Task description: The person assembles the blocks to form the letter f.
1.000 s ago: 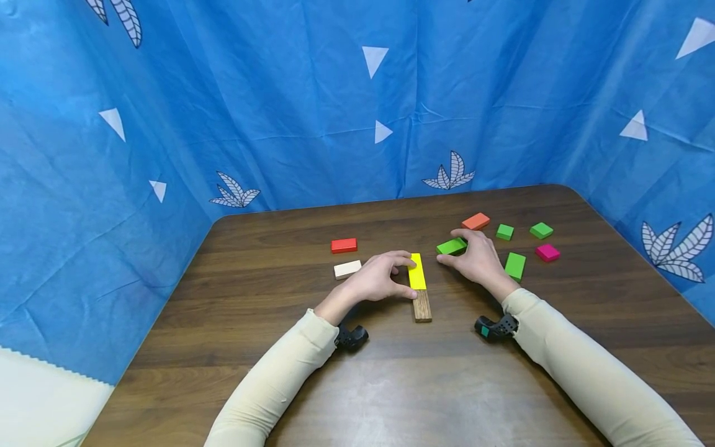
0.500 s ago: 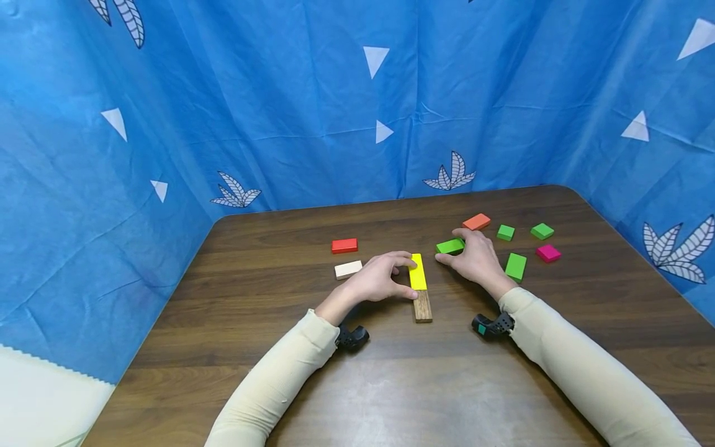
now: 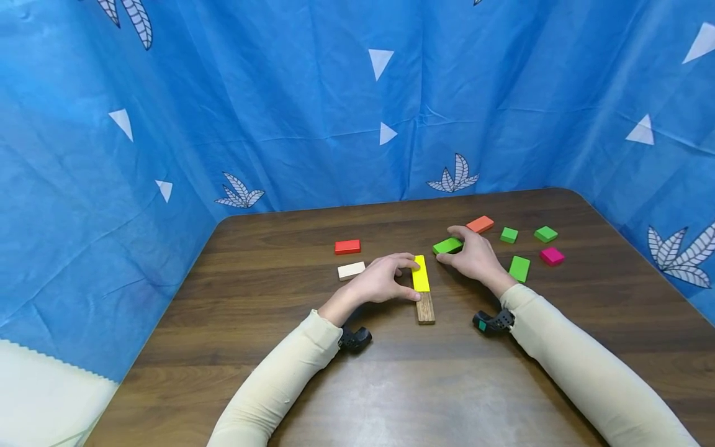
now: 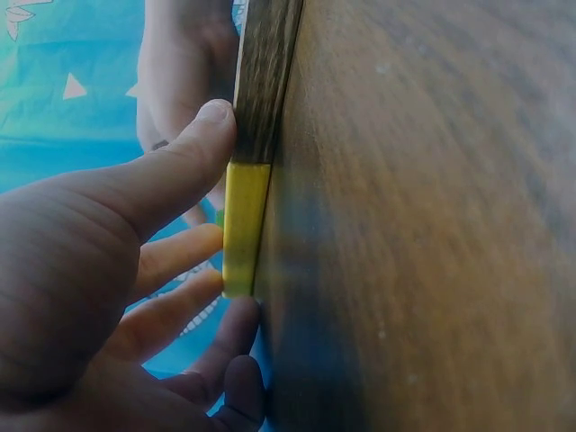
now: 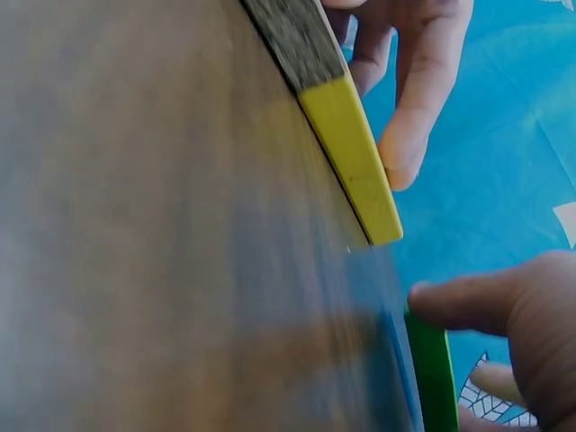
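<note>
Left hand, left of yellow block: fingers loosely bent, spread, nothing clasped; fingertips touching yellow block, thumb on brown block. Right hand, right of yellow block: partly open, thumb and fingers curved round green block. Yellow block: bright, plain; long axis near-to-far. Brown block: wood-grained, butted in line against yellow block's near end. Green block: plain, just right of yellow block's far end; long axis crosswise, right end angled farther off.
</note>
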